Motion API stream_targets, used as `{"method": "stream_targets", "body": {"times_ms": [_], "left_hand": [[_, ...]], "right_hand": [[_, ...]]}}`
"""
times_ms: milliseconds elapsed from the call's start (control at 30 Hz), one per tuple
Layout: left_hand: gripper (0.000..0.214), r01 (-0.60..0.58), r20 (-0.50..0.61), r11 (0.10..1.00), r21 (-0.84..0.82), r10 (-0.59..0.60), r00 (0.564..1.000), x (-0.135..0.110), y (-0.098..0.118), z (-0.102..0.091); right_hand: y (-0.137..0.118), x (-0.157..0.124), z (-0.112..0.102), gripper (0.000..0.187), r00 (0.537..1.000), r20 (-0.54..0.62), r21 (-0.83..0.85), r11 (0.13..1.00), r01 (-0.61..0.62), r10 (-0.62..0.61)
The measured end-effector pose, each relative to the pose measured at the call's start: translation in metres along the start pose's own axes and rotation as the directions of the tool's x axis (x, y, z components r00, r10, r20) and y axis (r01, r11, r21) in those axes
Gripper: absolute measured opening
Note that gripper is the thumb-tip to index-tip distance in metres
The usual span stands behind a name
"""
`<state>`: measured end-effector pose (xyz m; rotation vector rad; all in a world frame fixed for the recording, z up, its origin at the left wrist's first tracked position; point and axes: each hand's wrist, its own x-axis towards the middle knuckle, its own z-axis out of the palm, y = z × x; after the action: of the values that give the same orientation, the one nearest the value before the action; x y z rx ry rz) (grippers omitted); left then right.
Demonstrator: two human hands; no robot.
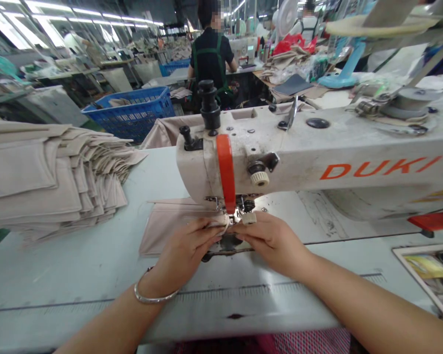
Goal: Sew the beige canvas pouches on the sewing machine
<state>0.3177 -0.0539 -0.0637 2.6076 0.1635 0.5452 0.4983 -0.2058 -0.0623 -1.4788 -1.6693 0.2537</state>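
Note:
A white sewing machine with an orange strip and "DUKI" lettering stands across the table before me. Under its head lies a beige fabric piece, spread out to the left of the needle area. My left hand, with a silver bangle at the wrist, pinches the fabric's edge just left of the presser foot. On the other side, my right hand has its fingers closed close to the foot, at the fabric's right end. My fingers partly hide the cloth and the needle.
A tall stack of beige fabric pieces sits at the table's left. Behind it is a blue plastic basket. Another person sits ahead, back turned. A printed ruler runs along the table front; a thread spool tops the machine.

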Motion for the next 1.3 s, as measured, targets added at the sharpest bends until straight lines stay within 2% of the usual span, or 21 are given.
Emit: {"method": "stream_targets", "body": {"times_ms": [67, 100, 200, 267, 333, 400, 467, 567, 633, 733, 867, 1000, 1167, 1300], "left_hand": [[0.028, -0.009, 0.011, 1.0, 0.004, 0.009, 1.0, 0.0, 0.0, -0.001], [0.028, -0.021, 0.012, 1.0, 0.015, 0.021, 1.0, -0.001, 0.001, -0.001], [0.016, -0.049, 0.039, 0.998, 0.04, 0.048, 0.998, -0.005, 0.007, -0.002], [0.006, -0.014, 0.039, 0.999, 0.042, 0.012, 0.999, -0.008, 0.011, -0.002], [0.007, 0.043, 0.005, 0.997, 0.062, -0.043, 0.999, -0.011, 0.014, 0.001], [0.023, 0.031, -0.021, 0.992, 0.12, -0.028, 0.999, -0.012, 0.015, 0.003], [0.032, -0.059, 0.011, 0.981, 0.187, 0.058, 0.998, -0.011, 0.015, 0.005], [0.034, -0.197, 0.04, 0.953, 0.23, 0.193, 0.98, -0.01, 0.013, 0.008], [0.033, -0.24, 0.073, 0.936, 0.257, 0.229, 0.971, -0.011, 0.013, 0.009], [0.031, -0.254, 0.155, 0.92, 0.299, 0.216, 0.964, -0.011, 0.015, 0.011], [0.032, -0.262, 0.225, 0.908, 0.326, 0.195, 0.955, -0.01, 0.019, 0.01], [0.034, -0.27, 0.227, 0.911, 0.312, 0.204, 0.952, -0.008, 0.021, 0.008], [0.036, -0.242, 0.263, 0.919, 0.312, 0.161, 0.951, -0.003, 0.017, 0.007], [0.035, -0.289, 0.28, 0.912, 0.291, 0.208, 0.937, 0.001, 0.011, 0.005]], "right_hand": [[0.003, -0.001, -0.005, 0.028, 1.0, 0.014, 0.067, 0.998, -0.007, 0.007], [0.004, -0.002, -0.01, 0.028, 0.999, 0.03, 0.047, 0.999, 0.011, -0.012], [0.003, -0.007, -0.027, 0.025, 0.992, 0.126, -0.18, 0.983, 0.046, -0.024], [-0.001, -0.011, -0.036, 0.019, 0.984, 0.175, -0.335, 0.942, 0.023, 0.038], [-0.006, -0.014, -0.038, 0.02, 0.981, 0.189, -0.379, 0.925, 0.024, 0.052], [-0.011, -0.016, -0.032, 0.022, 0.977, 0.211, -0.334, 0.938, 0.09, -0.019], [-0.015, -0.017, -0.022, 0.022, 0.965, 0.246, -0.276, 0.948, 0.161, -0.092], [-0.016, -0.018, -0.009, 0.021, 0.955, 0.269, -0.25, 0.949, 0.193, -0.124], [-0.015, -0.018, -0.006, 0.019, 0.956, 0.259, -0.258, 0.944, 0.207, -0.139], [-0.013, -0.019, -0.005, 0.019, 0.951, 0.254, -0.264, 0.934, 0.242, -0.175], [-0.014, -0.021, -0.005, 0.016, 0.95, 0.267, -0.262, 0.937, 0.232, -0.16], [-0.016, -0.02, -0.003, 0.014, 0.947, 0.3, -0.24, 0.951, 0.195, -0.119], [-0.016, -0.017, 0.0, 0.022, 0.947, 0.304, -0.235, 0.955, 0.179, -0.103], [-0.016, -0.017, -0.002, 0.024, 0.957, 0.269, -0.211, 0.963, 0.17, -0.11]]}}
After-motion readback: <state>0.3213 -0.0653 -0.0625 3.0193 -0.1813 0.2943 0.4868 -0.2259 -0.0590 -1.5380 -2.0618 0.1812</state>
